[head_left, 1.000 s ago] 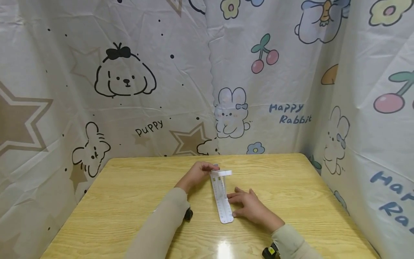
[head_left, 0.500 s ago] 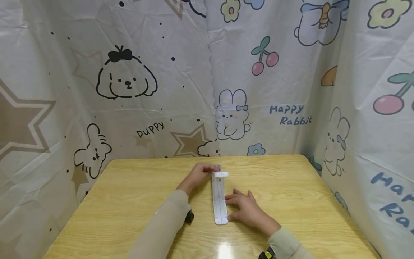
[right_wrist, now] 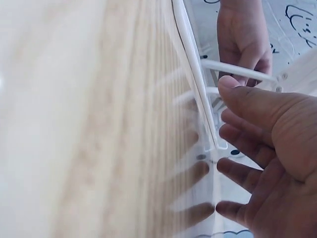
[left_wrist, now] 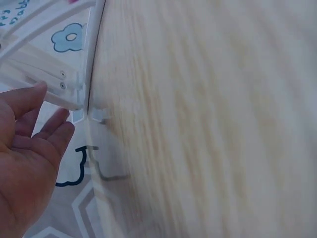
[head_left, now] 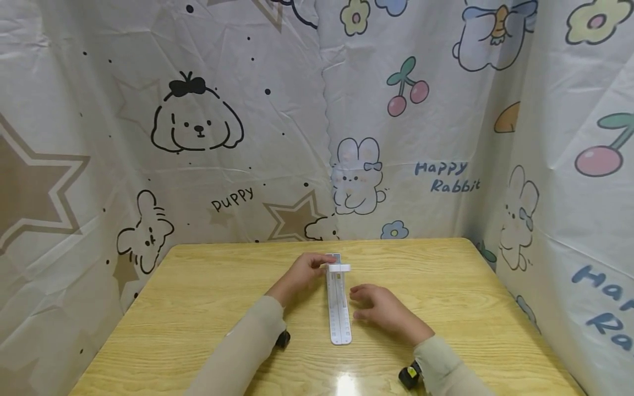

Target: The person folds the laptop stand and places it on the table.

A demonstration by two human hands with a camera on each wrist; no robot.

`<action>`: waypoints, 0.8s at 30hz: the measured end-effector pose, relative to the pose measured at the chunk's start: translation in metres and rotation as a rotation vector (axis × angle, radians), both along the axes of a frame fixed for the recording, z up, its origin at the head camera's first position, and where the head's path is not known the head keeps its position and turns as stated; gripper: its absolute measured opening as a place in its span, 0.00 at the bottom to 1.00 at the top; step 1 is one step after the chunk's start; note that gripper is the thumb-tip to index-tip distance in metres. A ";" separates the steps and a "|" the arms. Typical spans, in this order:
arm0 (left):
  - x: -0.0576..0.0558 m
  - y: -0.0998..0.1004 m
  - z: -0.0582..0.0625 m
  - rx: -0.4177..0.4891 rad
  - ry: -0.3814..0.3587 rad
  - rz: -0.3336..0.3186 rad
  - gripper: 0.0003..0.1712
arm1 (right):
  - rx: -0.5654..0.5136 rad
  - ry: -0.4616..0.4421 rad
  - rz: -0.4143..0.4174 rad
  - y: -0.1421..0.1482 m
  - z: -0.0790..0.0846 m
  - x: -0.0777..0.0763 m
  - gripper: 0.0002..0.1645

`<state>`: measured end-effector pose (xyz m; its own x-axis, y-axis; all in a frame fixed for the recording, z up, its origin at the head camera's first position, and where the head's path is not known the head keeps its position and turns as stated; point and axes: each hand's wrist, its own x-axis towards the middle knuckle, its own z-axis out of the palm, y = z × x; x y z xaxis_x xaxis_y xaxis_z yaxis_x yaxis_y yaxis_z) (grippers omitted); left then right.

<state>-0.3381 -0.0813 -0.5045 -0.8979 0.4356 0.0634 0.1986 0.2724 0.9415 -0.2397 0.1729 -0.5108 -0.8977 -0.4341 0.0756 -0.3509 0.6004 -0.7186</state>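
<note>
A long, narrow white plastic stand [head_left: 339,327] lies on the table, its length running away from me. A crossbar [head_left: 339,268] is raised near its far end on a slim upright. My left hand [head_left: 304,273] is at that far end, fingertips right beside the crossbar; in the left wrist view its thumb and fingers are spread, overlapping the stand's arm [left_wrist: 37,69]. My right hand [head_left: 388,312] hovers just right of the stand with fingers slightly bent, holding nothing. In the right wrist view its fingertips [right_wrist: 230,166] point towards the table.
The light wood table [head_left: 223,319] has rounded far corners. Close behind it hangs a patterned curtain [head_left: 287,110], with another stretch along the right side. Black devices sit at both wrists, such as the right wrist camera [head_left: 410,375].
The stand has turned so its near end swung left, then slightly back right. My right hand has come off its right edge. My left hand has stayed at the far end.
</note>
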 end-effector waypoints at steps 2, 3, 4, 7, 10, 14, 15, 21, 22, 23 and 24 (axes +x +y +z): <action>0.003 -0.001 0.002 -0.027 0.015 0.008 0.20 | -0.009 -0.001 -0.006 0.001 -0.001 -0.003 0.24; 0.006 -0.002 0.003 -0.039 0.022 0.012 0.19 | -0.007 0.003 -0.011 0.001 -0.001 -0.005 0.24; 0.007 -0.002 0.004 -0.059 0.035 0.017 0.20 | -0.009 0.008 -0.018 0.001 -0.001 -0.007 0.24; 0.013 -0.003 0.006 -0.091 0.062 0.031 0.21 | -0.005 0.031 -0.032 0.001 -0.001 -0.013 0.22; 0.019 -0.003 0.008 -0.099 0.098 0.055 0.22 | -0.019 0.053 -0.033 0.001 0.000 -0.018 0.21; 0.033 0.000 0.012 -0.076 0.135 0.121 0.23 | -0.034 0.073 -0.025 -0.001 0.000 -0.022 0.19; 0.037 0.000 0.014 -0.070 0.145 0.140 0.23 | -0.039 0.073 -0.026 -0.001 0.000 -0.023 0.19; 0.052 -0.001 0.013 -0.089 0.162 0.211 0.12 | -0.077 0.055 -0.072 -0.006 0.002 -0.026 0.17; 0.052 -0.001 0.013 -0.101 0.159 0.206 0.11 | -0.080 0.053 -0.082 -0.007 0.002 -0.027 0.17; 0.053 -0.002 0.012 -0.112 0.152 0.198 0.11 | -0.082 0.049 -0.091 -0.007 0.002 -0.027 0.17; 0.053 -0.003 0.011 -0.122 0.149 0.185 0.11 | -0.086 0.048 -0.099 -0.008 0.001 -0.028 0.16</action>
<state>-0.2851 -0.0843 -0.4931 -0.9476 0.2776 0.1579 0.2690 0.4270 0.8633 -0.2679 0.1648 -0.5096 -0.9303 -0.3335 0.1529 -0.3284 0.5710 -0.7524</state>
